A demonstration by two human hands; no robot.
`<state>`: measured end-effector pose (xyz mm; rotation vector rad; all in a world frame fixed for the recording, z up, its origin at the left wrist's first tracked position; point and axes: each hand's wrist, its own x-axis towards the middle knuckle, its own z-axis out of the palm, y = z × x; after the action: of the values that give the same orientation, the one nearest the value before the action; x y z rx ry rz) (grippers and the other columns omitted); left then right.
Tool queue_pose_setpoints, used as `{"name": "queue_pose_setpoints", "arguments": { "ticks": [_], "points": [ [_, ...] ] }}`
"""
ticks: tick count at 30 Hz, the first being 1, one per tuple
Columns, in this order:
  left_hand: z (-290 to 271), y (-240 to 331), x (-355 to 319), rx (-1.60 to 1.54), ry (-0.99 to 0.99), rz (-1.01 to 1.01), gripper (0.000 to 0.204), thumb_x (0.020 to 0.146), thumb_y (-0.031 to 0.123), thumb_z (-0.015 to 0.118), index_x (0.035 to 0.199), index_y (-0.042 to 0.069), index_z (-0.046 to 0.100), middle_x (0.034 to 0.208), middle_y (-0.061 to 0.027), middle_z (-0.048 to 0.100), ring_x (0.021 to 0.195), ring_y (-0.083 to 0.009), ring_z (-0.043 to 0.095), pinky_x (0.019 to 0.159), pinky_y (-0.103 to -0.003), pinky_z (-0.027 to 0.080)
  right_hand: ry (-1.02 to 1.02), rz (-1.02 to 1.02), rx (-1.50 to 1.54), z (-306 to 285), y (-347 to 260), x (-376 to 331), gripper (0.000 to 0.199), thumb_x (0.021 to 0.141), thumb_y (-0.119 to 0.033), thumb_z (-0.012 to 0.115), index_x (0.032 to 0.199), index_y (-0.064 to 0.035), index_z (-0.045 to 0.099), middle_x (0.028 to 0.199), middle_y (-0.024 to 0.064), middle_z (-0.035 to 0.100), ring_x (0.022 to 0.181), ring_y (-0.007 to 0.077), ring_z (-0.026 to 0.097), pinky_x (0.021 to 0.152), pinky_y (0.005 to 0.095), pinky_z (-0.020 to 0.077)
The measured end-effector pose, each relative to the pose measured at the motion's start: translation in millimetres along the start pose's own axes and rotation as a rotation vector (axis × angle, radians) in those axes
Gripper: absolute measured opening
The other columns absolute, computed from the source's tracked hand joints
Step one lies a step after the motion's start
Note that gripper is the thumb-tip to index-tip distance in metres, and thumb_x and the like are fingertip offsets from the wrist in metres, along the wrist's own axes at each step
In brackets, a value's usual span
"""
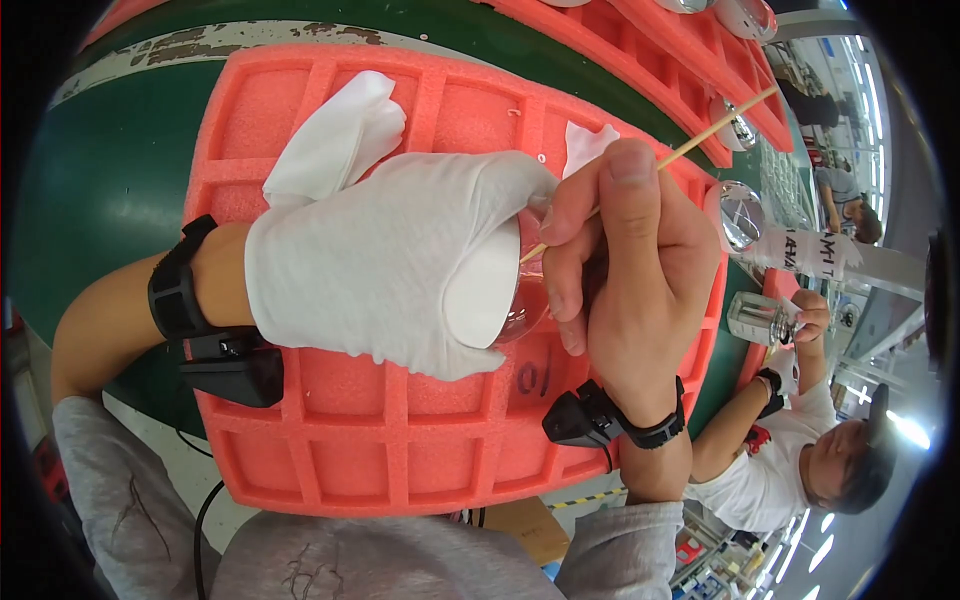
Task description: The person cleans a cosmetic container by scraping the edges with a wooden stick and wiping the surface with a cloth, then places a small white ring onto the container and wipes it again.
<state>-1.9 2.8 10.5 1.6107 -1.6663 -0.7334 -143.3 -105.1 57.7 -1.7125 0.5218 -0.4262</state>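
Gripping a thin wooden stick (pixel 700 140) between thumb and fingertips, the right hand (pixel 625 265) angles it down toward a clear glass piece (pixel 525 310), rounded and see-through, that sits at the middle of the view over the orange foam tray (pixel 370 440). The left hand (pixel 400 265), wrapped in a white cloth (pixel 330 150) (a loose corner sticks up behind it), closes around that glass from the left and hides most of it, so only a curved edge shows between the two hands. Both wrists carry black bands with small black boxes. The tray's square pockets lie on a green table (pixel 90 200). More orange trays (pixel 700 60) with shiny glass pieces (pixel 740 215) stand behind, and a co-worker's hand (pixel 810 315) holds another glass object at the right.
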Motion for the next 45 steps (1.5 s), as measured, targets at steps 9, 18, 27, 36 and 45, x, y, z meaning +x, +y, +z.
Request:
{"name": "queue_pose_setpoints", "arguments": {
  "ticks": [9,18,27,36,45],
  "points": [
    [-7,6,1,-0.097,-0.042,-0.025,0.063,0.057,0.032,0.088,0.105,0.011,0.053,0.086,-0.0038,0.064,0.078,-0.025,0.06,0.082,-0.041,0.035,-0.08,-0.04,-0.118,-3,-2,3,0.047,0.11,-0.028,0.038,0.077,-0.0013,0.056,0.045,0.0027,0.049,0.031,0.0072,0.035,0.036,0.0222,0.029],
    [-12,16,4,0.053,-0.109,-0.097,0.06,0.061,0.024,0.085,0.109,0.009,0.053,0.086,-0.0041,0.064,0.077,-0.0257,0.062,0.078,-0.038,0.043,-0.12,-0.116,-0.114,-4,3,-2,0.045,0.11,-0.026,0.038,0.077,-0.0005,0.056,0.048,0.0043,0.052,0.032,0.0074,0.039,0.036,0.0219,0.0292],
    [0,4,6,-0.34,-0.031,0.033,0.053,0.065,0.015,0.08,0.109,0.006,0.053,0.087,-0.0055,0.064,0.079,-0.0299,0.063,0.071,-0.038,0.051,-0.091,-0.107,-0.146,-6,3,-3,0.044,0.11,-0.024,0.038,0.078,0.0001,0.056,0.049,0.0047,0.053,0.033,0.0077,0.04,0.036,0.0216,0.0306],
    [1,2,6,-0.147,-0.032,0.054,0.049,0.067,0.014,0.08,0.107,0.004,0.053,0.082,-0.0111,0.061,0.077,-0.0324,0.062,0.068,-0.038,0.051,-0.032,-0.1,-0.122,1,0,-3,0.043,0.109,-0.02,0.038,0.076,0.0007,0.056,0.05,0.0033,0.054,0.034,0.0065,0.042,0.036,0.0209,0.0308],
    [0,7,5,-0.322,-0.052,0.062,0.041,0.067,0.012,0.079,0.099,0.005,0.054,0.082,-0.0096,0.06,0.076,-0.0298,0.062,0.067,-0.037,0.051,-0.188,-0.656,-0.436,-6,15,1,0.042,0.109,-0.017,0.036,0.077,0.0004,0.056,0.051,0.003,0.055,0.034,0.0062,0.043,0.037,0.0199,0.0314]
  ]
}}
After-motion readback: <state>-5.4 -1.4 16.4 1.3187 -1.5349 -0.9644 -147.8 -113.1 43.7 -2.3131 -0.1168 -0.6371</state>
